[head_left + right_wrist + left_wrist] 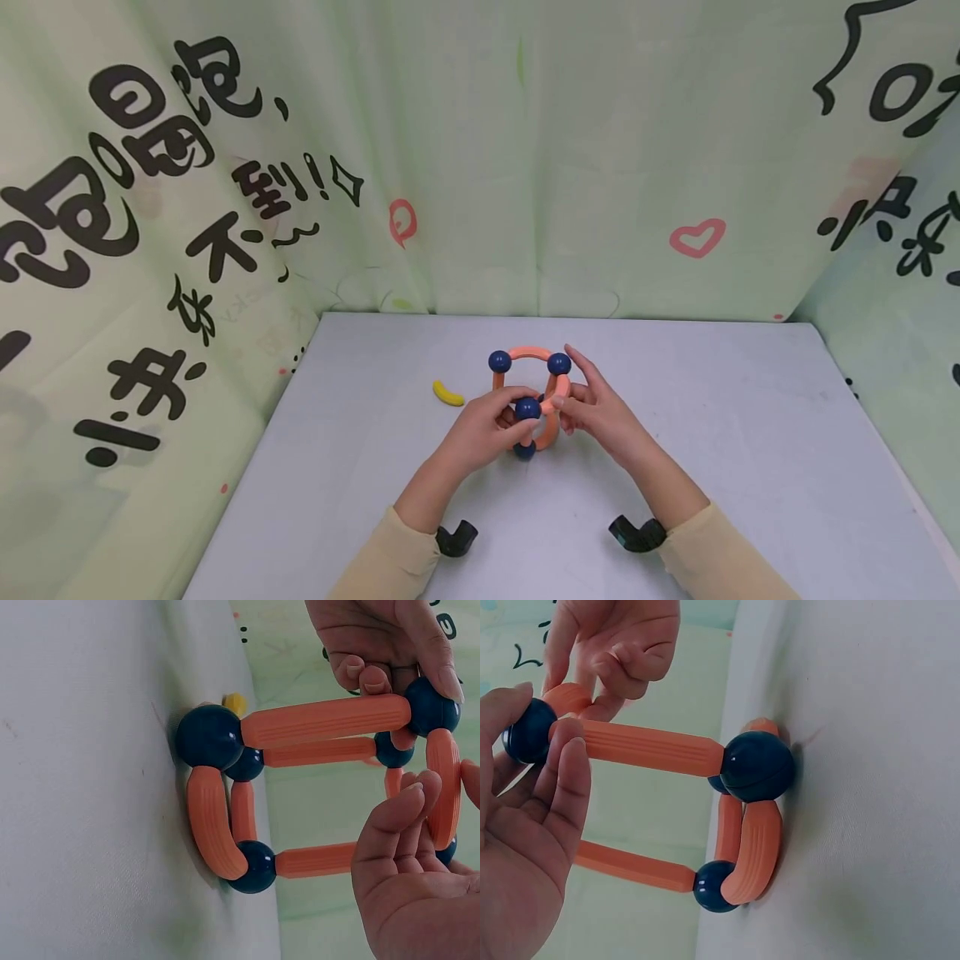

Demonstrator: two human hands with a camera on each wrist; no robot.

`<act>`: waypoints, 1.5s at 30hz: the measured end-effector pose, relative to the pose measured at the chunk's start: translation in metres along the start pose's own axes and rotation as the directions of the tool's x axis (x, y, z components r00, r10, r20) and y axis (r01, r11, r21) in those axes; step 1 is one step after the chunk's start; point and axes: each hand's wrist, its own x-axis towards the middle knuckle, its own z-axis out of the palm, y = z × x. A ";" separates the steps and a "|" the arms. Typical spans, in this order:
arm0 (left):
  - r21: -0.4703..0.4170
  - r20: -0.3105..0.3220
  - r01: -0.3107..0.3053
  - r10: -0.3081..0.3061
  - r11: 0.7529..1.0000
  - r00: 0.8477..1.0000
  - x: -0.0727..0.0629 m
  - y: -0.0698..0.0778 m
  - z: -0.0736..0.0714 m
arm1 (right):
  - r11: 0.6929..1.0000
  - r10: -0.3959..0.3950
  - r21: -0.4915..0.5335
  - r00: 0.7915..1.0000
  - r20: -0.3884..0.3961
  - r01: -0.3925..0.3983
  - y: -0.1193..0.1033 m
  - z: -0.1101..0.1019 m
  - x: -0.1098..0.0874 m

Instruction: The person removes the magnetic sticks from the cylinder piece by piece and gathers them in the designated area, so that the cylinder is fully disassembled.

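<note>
A frame of orange rods and navy balls stands on the table, its lower balls resting on the surface. My left hand pinches a navy ball at the frame's upper near corner, thumb and fingers on either side. Below that ball runs a straight orange rod down to a lower ball. My right hand holds a curved orange rod between thumb and fingers. One end of this rod meets the ball in my left hand. Another curved rod spans the two far upper balls.
A small yellow curved piece lies on the white table, left of the frame. Behind the table hangs a pale green curtain with black writing and red hearts. A black wrist device sits by the right sleeve.
</note>
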 end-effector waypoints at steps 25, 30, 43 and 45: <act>0.011 -0.003 -0.024 0.024 1.000 1.000 0.001 0.000 -0.001 | 0.993 -0.101 -0.057 0.995 -0.015 0.100 0.007 0.004 -0.007; 0.013 0.000 -0.036 0.036 0.999 0.999 0.001 -0.002 -0.001 | 0.991 -0.123 -0.048 0.992 -0.017 0.122 0.007 0.006 -0.007; 0.029 -0.002 -0.070 0.070 0.997 0.998 0.002 -0.004 -0.001 | 0.989 -0.146 -0.029 0.989 -0.013 0.146 0.007 0.006 -0.006; 0.028 -0.004 -0.069 0.069 0.997 0.998 0.002 -0.004 -0.001 | 0.989 -0.145 -0.040 0.989 -0.010 0.144 0.008 0.006 -0.005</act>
